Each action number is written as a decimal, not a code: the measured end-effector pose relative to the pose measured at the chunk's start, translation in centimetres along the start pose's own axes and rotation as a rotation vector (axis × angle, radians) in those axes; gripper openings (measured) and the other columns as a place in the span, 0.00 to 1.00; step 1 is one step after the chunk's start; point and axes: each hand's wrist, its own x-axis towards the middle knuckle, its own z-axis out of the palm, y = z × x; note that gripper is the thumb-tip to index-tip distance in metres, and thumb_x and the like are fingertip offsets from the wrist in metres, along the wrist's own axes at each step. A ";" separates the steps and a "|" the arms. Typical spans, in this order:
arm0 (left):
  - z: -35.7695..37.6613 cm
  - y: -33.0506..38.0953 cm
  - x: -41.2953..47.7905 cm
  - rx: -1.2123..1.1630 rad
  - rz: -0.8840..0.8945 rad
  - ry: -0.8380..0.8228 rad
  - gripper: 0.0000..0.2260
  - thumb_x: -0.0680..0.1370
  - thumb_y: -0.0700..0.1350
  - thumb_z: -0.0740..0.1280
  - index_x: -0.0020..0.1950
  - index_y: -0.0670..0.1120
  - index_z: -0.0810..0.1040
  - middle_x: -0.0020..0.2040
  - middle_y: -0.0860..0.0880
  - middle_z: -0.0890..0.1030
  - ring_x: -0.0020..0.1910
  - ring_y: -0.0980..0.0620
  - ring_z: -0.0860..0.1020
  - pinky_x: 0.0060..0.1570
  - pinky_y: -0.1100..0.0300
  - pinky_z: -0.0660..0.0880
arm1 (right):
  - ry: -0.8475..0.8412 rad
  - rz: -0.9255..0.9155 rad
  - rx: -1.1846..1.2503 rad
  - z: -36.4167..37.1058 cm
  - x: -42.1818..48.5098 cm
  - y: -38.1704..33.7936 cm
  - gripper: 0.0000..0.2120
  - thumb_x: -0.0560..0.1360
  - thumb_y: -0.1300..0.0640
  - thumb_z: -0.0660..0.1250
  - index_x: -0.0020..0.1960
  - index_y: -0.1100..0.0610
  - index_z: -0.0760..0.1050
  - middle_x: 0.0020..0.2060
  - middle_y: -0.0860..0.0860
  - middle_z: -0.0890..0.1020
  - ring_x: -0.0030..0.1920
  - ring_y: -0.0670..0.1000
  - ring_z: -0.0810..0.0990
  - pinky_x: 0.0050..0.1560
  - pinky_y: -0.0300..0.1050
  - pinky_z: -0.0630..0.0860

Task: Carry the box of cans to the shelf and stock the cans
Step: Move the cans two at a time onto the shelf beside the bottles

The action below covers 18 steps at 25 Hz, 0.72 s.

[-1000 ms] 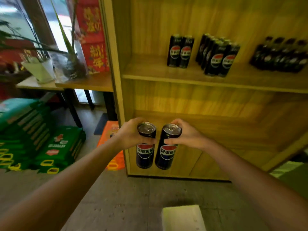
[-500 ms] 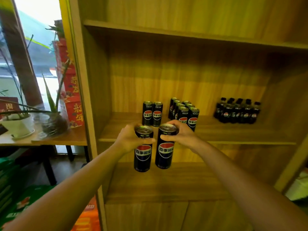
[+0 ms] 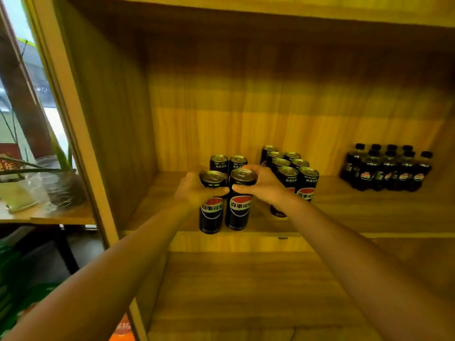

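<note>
Wooden shelf (image 3: 344, 212) carries stocked cans (image 3: 291, 173) just behind my grip. My left hand (image 3: 194, 193) clasps one can (image 3: 211, 212), my right hand (image 3: 263, 185) another can (image 3: 240, 207), upright, side by side.

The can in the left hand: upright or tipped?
Upright. The can in the left hand shows its label level, lid on top, base near the shelf's front edge.
</note>
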 end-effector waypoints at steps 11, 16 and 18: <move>2.9 -3.5 9.0 0.024 0.054 -0.014 0.30 0.63 0.47 0.78 0.61 0.43 0.71 0.60 0.44 0.79 0.59 0.45 0.77 0.51 0.56 0.75 | -0.006 0.016 0.004 0.7 7.5 3.4 0.23 0.67 0.64 0.73 0.61 0.62 0.72 0.59 0.59 0.78 0.56 0.52 0.77 0.58 0.47 0.75; 3.7 -3.5 9.4 0.062 0.108 0.022 0.30 0.62 0.49 0.78 0.60 0.43 0.73 0.59 0.44 0.79 0.58 0.46 0.78 0.48 0.58 0.74 | 0.054 -0.001 0.003 0.2 7.8 4.0 0.27 0.67 0.65 0.73 0.61 0.58 0.65 0.48 0.42 0.73 0.48 0.41 0.74 0.47 0.33 0.72; 4.1 -3.5 9.5 0.093 0.123 0.038 0.32 0.61 0.51 0.78 0.62 0.43 0.72 0.60 0.44 0.79 0.58 0.46 0.78 0.48 0.58 0.74 | 0.086 -0.009 -0.014 0.1 7.7 4.4 0.30 0.66 0.65 0.73 0.62 0.61 0.61 0.44 0.39 0.69 0.49 0.43 0.73 0.46 0.33 0.72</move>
